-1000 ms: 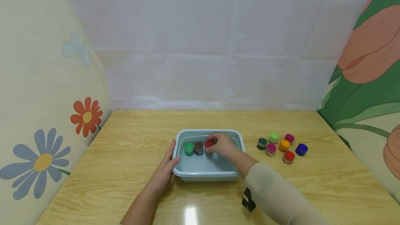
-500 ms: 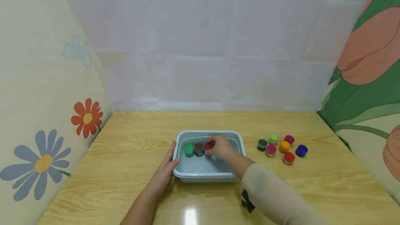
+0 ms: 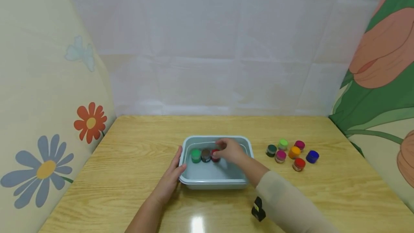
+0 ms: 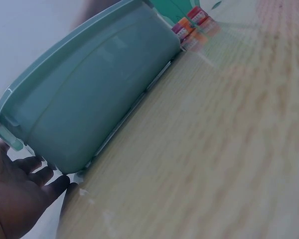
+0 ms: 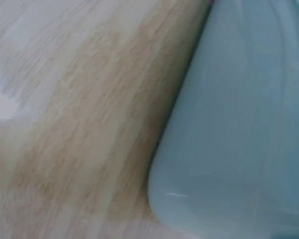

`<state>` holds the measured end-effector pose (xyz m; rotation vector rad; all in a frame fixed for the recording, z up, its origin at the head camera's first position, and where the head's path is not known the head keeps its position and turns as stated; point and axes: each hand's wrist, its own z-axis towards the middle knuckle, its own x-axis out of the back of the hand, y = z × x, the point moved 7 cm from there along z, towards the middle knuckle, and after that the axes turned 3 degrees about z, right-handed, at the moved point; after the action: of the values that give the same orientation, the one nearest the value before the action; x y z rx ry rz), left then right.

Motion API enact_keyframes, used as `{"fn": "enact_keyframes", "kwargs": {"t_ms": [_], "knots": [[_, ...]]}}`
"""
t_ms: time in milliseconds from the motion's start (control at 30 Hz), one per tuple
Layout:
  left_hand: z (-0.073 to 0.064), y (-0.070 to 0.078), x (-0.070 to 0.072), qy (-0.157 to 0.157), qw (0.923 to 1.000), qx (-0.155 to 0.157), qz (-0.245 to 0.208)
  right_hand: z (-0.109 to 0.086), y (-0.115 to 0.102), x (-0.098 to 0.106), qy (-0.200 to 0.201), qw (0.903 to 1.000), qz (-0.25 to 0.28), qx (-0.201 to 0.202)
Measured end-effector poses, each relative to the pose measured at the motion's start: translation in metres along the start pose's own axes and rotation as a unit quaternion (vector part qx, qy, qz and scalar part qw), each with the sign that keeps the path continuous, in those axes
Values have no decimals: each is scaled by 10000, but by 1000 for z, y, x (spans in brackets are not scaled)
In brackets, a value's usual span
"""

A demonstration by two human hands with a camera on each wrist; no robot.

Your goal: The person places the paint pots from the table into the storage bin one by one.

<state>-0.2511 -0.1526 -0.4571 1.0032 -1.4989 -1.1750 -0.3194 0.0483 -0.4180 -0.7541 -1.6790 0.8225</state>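
Observation:
A pale blue plastic tub [image 3: 213,181] sits on the table. My left hand [image 3: 169,177] grips its left end, thumb by the rim and fingers along the outer wall; the left wrist view shows those fingers [image 4: 32,186] against the tub's end. Inside, a green paint jar [image 3: 195,155], a brown paint jar [image 3: 205,155] and a dark red paint jar [image 3: 214,158] stand in a row. My right hand [image 3: 231,151] is over the tub with its thumb by the dark red jar and its index finger lifted off the lid. The right wrist view shows only tub wall and table.
Several more small jars stand right of the tub, among them a dark green jar [image 3: 271,150], an orange jar [image 3: 294,152], a red jar [image 3: 299,164] and a blue jar [image 3: 312,156]. A black object [image 3: 258,209] is beside the right sleeve. A white sheet [image 3: 207,46] hangs behind the table.
The dark red jar has shifted left, close beside the brown one. My right fingers have since loosened from it and moved slightly right. My left hand has stayed on the tub.

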Motion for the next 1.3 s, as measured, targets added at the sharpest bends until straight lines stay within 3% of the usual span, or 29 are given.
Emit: {"fn": "enact_keyframes", "kwargs": {"t_ms": [500, 1133, 1300], "knots": [[-2, 1, 0, -23, 10000, 36, 21, -20, -4, 46, 430, 9982, 299, 279], [-1, 1, 0, -8, 10000, 23, 37, -49, 37, 116, 768, 9940, 597, 495], [-1, 1, 0, 0, 10000, 16, 73, -58, 51, 130, 883, 9934, 640, 345]]}}
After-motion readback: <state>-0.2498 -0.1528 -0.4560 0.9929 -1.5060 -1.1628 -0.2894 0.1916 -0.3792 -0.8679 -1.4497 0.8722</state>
